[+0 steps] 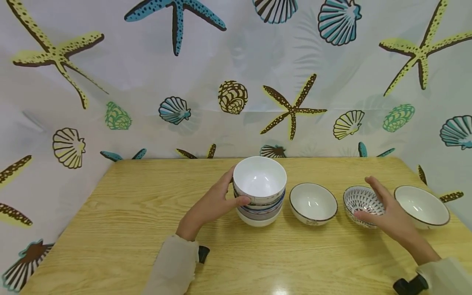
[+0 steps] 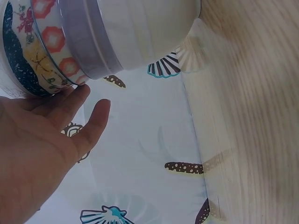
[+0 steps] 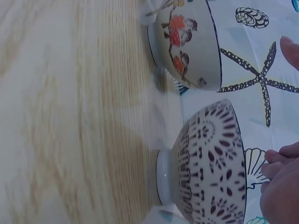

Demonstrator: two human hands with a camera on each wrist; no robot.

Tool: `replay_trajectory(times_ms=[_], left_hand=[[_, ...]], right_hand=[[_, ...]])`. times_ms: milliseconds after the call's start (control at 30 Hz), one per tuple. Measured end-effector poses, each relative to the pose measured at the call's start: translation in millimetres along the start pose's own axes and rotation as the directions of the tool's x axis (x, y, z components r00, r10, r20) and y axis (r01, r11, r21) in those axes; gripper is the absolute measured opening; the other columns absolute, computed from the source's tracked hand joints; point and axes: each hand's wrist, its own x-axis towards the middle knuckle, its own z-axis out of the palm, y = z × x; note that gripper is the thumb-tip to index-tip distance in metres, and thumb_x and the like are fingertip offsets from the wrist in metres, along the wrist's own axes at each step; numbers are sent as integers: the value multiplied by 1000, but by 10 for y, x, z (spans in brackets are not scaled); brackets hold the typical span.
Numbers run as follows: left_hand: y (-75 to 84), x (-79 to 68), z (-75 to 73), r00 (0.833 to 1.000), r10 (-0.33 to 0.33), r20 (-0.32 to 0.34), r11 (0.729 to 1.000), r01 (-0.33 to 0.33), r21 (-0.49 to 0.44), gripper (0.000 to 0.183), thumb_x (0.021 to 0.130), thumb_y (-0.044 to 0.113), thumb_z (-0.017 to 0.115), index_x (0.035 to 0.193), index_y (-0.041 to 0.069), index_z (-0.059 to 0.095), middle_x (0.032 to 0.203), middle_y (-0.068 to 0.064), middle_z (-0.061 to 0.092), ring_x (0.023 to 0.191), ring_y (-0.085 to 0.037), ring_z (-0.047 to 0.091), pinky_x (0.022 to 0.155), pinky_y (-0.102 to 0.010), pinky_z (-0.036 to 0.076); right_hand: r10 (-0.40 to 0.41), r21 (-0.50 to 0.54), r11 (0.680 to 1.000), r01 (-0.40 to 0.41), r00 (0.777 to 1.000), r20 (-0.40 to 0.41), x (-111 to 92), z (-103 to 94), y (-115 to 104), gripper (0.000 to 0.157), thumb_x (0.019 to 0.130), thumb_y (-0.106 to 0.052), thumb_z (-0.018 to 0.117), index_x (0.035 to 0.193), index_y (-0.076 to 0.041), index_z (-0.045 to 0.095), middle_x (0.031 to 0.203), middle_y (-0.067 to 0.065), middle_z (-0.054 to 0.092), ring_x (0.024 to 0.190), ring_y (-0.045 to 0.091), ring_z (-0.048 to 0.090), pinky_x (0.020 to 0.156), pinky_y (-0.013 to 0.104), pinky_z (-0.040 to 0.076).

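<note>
A stack of several bowls [image 1: 259, 180] stands near the middle of the table, a plain white one on top. Banded and floral sides show in the left wrist view on the stacked bowls [image 2: 88, 37]. My left hand [image 1: 215, 200] holds the upper part of the stack, thumb across the front and fingers at the left side. Over a small dark-patterned bowl [image 1: 363, 205] hovers my right hand [image 1: 391, 213], thumb and fingers spread apart. In the right wrist view this patterned bowl [image 3: 210, 172] appears apart from the fingers, and only part of the right hand [image 3: 282, 186] shows.
Between the stack and the patterned bowl sits a white bowl [image 1: 313, 203] with a dark rim; birds decorate its outside. Another dark-rimmed white bowl [image 1: 422, 207] stands at the far right, close to my right hand. A shell-and-starfish cloth [image 1: 206, 131] hangs behind the wooden table [image 1: 121, 229].
</note>
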Motion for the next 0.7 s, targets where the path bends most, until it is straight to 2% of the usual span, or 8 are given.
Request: replay_trajectory(times_ms=[100, 167, 200, 333, 500, 600, 633, 700], left_hand=[[0, 1, -1, 1000, -4, -1, 1000, 4, -4, 97, 82, 52, 68, 154, 22, 12, 156, -6, 24, 145, -28, 22, 113, -58, 24], [-4, 3, 0, 1000, 0, -3, 1000, 0, -2, 97, 81, 54, 68, 154, 21, 12, 156, -7, 24, 145, -28, 22, 112, -58, 24], [-6, 3, 1, 1000, 3, -4, 1000, -3, -2, 97, 81, 54, 68, 154, 21, 12, 156, -7, 24, 145, -28, 22, 112, -58, 24], [-7, 5, 5, 1000, 12, -7, 1000, -12, 1, 97, 81, 55, 67, 154, 21, 12, 156, -7, 24, 145, -29, 21, 112, -59, 25], [-5, 8, 10, 1000, 22, -9, 1000, -22, 1, 97, 81, 56, 67, 154, 23, 13, 156, -6, 24, 145, -28, 22, 112, -59, 24], [-5, 8, 11, 1000, 27, -9, 1000, -27, 4, 97, 81, 57, 66, 154, 22, 13, 155, -7, 25, 144, -28, 23, 112, -59, 24], [-6, 7, 11, 1000, 25, -8, 1000, -25, 5, 97, 81, 57, 66, 154, 22, 13, 155, -7, 25, 144, -28, 23, 112, -59, 25], [-6, 4, 11, 1000, 18, -7, 1000, -18, 2, 98, 81, 57, 66, 154, 22, 12, 155, -7, 25, 144, -28, 22, 112, -59, 24]], right_hand=[[-18, -35, 999, 18, 1000, -10, 12, 54, -55, 97, 83, -17, 74, 155, -21, 9, 159, 16, 16, 145, 38, 12, 117, 35, 17], [-33, -60, 998, 31, 999, -17, 21, 84, -87, 96, 83, -18, 74, 155, -21, 11, 158, 17, 19, 143, 39, 17, 109, 13, 20], [-40, -65, 997, 38, 999, -19, 24, 97, -98, 96, 82, -17, 75, 155, -21, 12, 157, 17, 20, 142, 40, 19, 103, 6, 21], [-55, -1, 998, 55, 998, -7, 39, 147, -123, 95, 82, -11, 74, 154, -15, 13, 157, 21, 19, 143, 38, 17, 91, -5, 20], [-92, 44, 995, 91, 996, 5, 45, 211, -167, 92, 82, -8, 72, 154, -13, 14, 157, 21, 19, 146, 27, 14, 95, -5, 17], [-102, 8, 995, 102, 995, 5, 57, 250, -210, 93, 82, -11, 74, 154, -17, 16, 157, 18, 21, 146, 28, 17, 99, -2, 18], [-99, 1, 995, 99, 995, 10, 62, 262, -225, 93, 81, -13, 74, 154, -18, 16, 157, 17, 21, 145, 29, 18, 102, 2, 19], [-97, -6, 995, 97, 995, 20, 78, 288, -258, 95, 80, -14, 75, 154, -20, 16, 157, 16, 21, 144, 37, 18, 113, 18, 22]])
